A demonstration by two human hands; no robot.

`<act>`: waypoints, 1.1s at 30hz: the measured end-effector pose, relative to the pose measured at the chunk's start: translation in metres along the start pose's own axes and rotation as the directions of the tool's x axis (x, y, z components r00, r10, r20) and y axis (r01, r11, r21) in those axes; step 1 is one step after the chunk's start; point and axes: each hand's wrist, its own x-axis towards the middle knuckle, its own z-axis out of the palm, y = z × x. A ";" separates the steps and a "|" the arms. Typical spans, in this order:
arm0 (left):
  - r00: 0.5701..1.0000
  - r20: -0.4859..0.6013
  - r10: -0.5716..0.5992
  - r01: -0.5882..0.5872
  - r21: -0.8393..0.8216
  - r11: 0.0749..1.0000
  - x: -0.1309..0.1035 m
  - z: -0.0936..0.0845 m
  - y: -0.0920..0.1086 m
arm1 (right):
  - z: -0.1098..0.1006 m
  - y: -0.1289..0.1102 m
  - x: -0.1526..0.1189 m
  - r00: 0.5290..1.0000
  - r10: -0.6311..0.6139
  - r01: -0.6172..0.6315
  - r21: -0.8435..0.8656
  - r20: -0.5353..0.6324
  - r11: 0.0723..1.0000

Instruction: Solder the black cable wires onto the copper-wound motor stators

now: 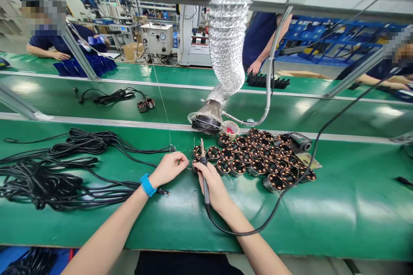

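My right hand (214,187) is wrapped around a soldering iron (205,180), its tip pointing away from me over the nearest stators. A black cord loops from its handle to the right. Left of it, my left hand (171,169), with a blue wristband, is closed in a pinch on a thin solder wire (162,103) that hangs from above; the wire's end at the fingers is hard to make out. Just beyond the iron lies a copper-wound stator (197,151), and another is partly hidden by my right hand. Several more stators (238,167) stand grouped to the right.
Coiled black cables (35,184) cover the bench's left side, their stripped ends near my left wrist. A fume extractor (206,118) on a silver duct hangs ahead, beside a small cup (230,128). Two stators (146,104) with a cable lie beyond the rail. Co-workers sit or stand across.
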 end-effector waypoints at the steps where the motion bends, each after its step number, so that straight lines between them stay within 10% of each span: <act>1: 0.998 0.041 -0.048 0.052 -0.095 0.994 0.001 0.000 0.000 | 0.000 0.001 0.000 1.000 0.002 -0.002 0.013 -0.003 1.000; 11: 0.984 0.033 -0.173 0.173 -0.355 0.919 0.010 0.009 0.000 | -0.002 0.007 0.008 0.999 0.043 -0.043 -0.001 -0.030 0.999; 25: 0.891 0.369 -0.265 0.429 -0.489 0.760 -0.001 0.001 0.003 | -0.011 -0.006 -0.010 0.996 -0.018 0.011 0.079 0.087 0.997; 33: 0.999 -0.030 0.010 -0.010 -0.008 1.000 0.008 -0.004 0.009 | -0.004 -0.005 -0.005 0.996 -0.068 0.069 0.019 -0.050 0.997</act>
